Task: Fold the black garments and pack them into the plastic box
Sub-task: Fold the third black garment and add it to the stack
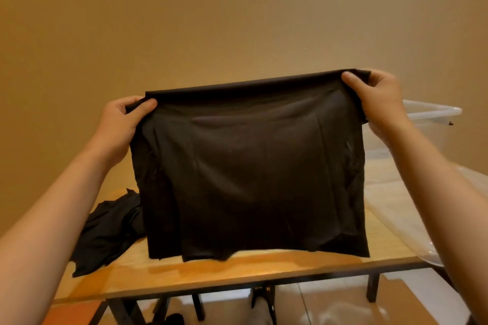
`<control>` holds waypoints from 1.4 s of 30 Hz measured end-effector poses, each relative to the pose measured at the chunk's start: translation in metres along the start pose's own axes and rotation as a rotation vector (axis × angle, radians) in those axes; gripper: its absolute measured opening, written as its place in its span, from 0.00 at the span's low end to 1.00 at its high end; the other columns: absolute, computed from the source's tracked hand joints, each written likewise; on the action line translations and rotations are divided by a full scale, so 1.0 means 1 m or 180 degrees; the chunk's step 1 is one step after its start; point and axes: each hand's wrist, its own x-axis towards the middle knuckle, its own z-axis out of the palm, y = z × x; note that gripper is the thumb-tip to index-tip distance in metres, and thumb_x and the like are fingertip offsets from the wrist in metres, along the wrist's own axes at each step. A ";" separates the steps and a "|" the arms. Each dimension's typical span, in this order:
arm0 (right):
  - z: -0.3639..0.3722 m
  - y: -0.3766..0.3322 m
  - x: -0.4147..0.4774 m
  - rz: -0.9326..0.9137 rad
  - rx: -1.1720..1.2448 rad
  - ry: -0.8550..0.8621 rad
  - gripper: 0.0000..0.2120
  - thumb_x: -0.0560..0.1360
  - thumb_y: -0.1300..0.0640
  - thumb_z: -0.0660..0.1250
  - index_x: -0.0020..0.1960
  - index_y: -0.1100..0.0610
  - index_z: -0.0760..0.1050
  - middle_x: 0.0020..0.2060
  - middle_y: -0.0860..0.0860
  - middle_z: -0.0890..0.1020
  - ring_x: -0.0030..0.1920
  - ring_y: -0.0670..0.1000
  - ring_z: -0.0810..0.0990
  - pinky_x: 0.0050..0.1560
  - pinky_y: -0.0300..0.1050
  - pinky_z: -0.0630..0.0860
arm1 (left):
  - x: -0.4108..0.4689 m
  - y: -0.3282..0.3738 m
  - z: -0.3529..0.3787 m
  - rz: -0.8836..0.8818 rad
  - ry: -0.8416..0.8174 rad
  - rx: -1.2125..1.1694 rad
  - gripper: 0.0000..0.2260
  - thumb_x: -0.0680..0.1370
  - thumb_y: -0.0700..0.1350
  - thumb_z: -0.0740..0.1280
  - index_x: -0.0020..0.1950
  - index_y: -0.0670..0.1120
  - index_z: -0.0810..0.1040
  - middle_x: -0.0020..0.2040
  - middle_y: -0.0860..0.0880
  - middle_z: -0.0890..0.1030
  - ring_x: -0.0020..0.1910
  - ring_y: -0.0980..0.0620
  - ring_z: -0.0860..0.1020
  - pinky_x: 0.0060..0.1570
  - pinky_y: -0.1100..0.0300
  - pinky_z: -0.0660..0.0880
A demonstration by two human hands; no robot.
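Held black garment (250, 166) aloft, pinched at top corners in left hand (118, 126) and right hand (377, 103). Judged liable to unfold on slackening either pinch.

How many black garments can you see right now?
2. The held garment hangs from the left hand and right hand over the table; the crumpled garment lies on its left side. More may be hidden behind the held one.

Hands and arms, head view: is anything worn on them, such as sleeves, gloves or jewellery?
No. The left hand and right hand are bare, without gloves, rings or watch; the left forearm and right forearm show no sleeve up to the frame's edge.
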 end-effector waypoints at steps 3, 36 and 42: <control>0.010 0.026 0.007 0.0359 -0.0164 -0.0171 0.04 0.77 0.51 0.68 0.45 0.50 0.79 0.42 0.52 0.83 0.40 0.50 0.81 0.36 0.47 0.79 | 0.009 -0.029 0.004 -0.0352 -0.0210 0.0147 0.04 0.79 0.44 0.68 0.47 0.47 0.81 0.38 0.54 0.85 0.38 0.57 0.82 0.38 0.64 0.79; 0.082 0.241 0.005 0.0652 -0.1448 -0.0989 0.08 0.77 0.53 0.67 0.54 0.54 0.81 0.44 0.45 0.80 0.47 0.42 0.77 0.52 0.41 0.75 | 0.046 -0.225 0.024 -0.0948 -0.0708 0.1495 0.06 0.80 0.41 0.66 0.54 0.41 0.80 0.51 0.51 0.82 0.47 0.60 0.79 0.45 0.68 0.72; 0.048 0.206 -0.038 0.0759 -0.0795 -0.1016 0.06 0.77 0.60 0.67 0.49 0.52 0.81 0.43 0.49 0.83 0.45 0.47 0.81 0.40 0.38 0.80 | -0.009 -0.196 0.001 -0.0961 -0.0599 0.1344 0.05 0.79 0.40 0.67 0.53 0.47 0.81 0.52 0.51 0.82 0.51 0.60 0.79 0.48 0.65 0.73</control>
